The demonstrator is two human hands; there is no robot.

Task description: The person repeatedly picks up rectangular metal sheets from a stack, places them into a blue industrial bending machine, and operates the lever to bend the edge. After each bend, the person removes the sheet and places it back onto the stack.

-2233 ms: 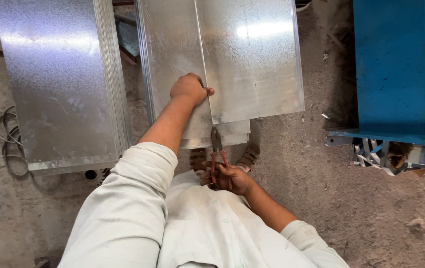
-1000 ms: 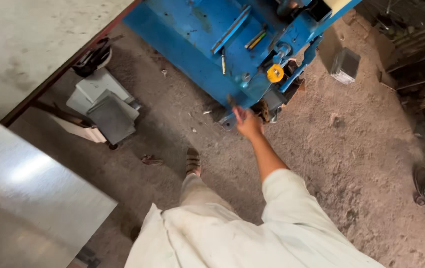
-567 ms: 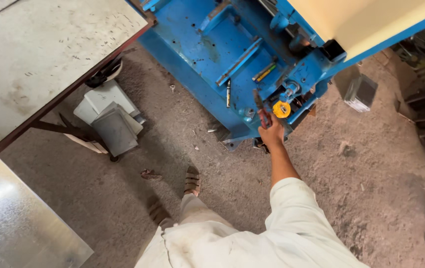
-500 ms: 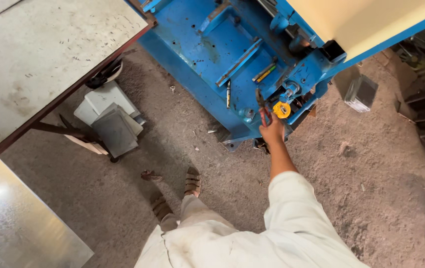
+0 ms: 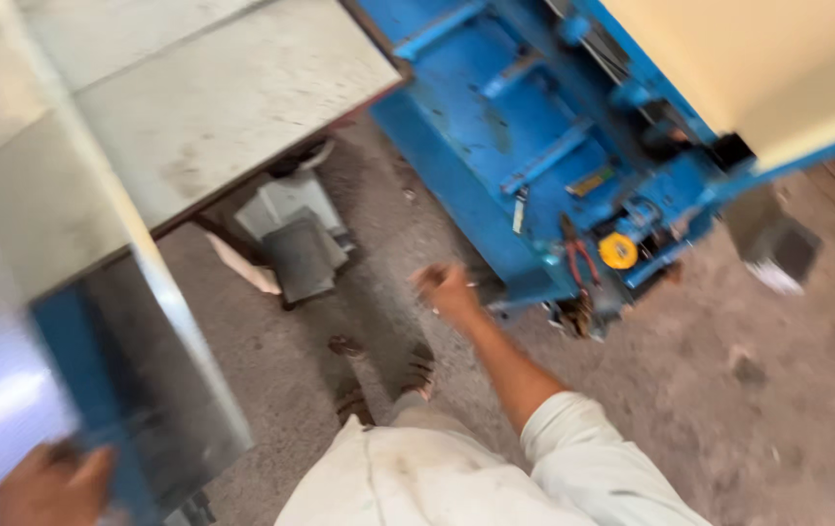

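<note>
The metal sheet (image 5: 96, 390), shiny and grey, stands tilted at the lower left of the view, past the near edge of the grey tabletop (image 5: 193, 97), and mirrors a patch of blue. The left hand (image 5: 47, 482) grips its bottom part, fingers closed on the sheet, though blur hides just how they wrap.

On the blue machine (image 5: 495, 127), near its lower right corner, sits a round yellow disc (image 5: 618, 250); beside it hang red-handled pliers (image 5: 578, 255), and a small pale oblong label (image 5: 519, 209) shows on the sloping blue face. A cream panel (image 5: 768, 58) covers the machine's upper right.

The right hand (image 5: 445, 288) hangs in the air, near the machine's lower edge and touching nothing; motion blur leaves its fingers loosely curled at best, and whether they hold anything cannot be told.

Under the tabletop's near edge lie grey box-like pieces (image 5: 296, 239) on the dirt floor (image 5: 749, 409). The person's sandalled feet (image 5: 388, 375) show below the white clothing (image 5: 437, 477).
</note>
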